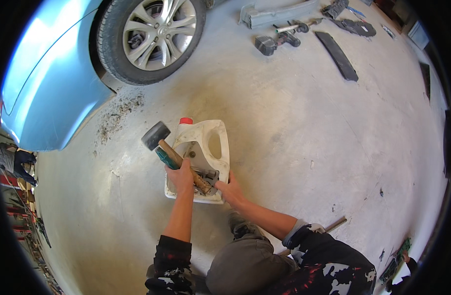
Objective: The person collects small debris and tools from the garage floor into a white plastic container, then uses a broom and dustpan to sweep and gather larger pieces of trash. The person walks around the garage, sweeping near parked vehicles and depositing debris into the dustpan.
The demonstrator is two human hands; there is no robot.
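A white plastic jug [224, 142] with a red cap [186, 120] and a cut-open side is between my hands, with tools lying inside. A rubber mallet [155, 135] rests in it, its black head sticking out at the upper left and its wooden handle slanting down into the opening. Beside the handle is a green tool grip [164, 158]. My left hand [182, 178] is closed at the jug's left edge, against the mallet handle; its fingertips are hidden. Around the jug's lower right edge my right hand [230, 191] is closed. Metal tools [208, 175] show between my hands.
A blue car [58, 83] with a wheel [156, 37] stands at upper left, with dirt [116, 115] below. A cordless power tool [279, 42], a black strip [336, 56] and a grey beam [279, 14] lie at the far right. A rod [336, 224] lies near my right elbow.
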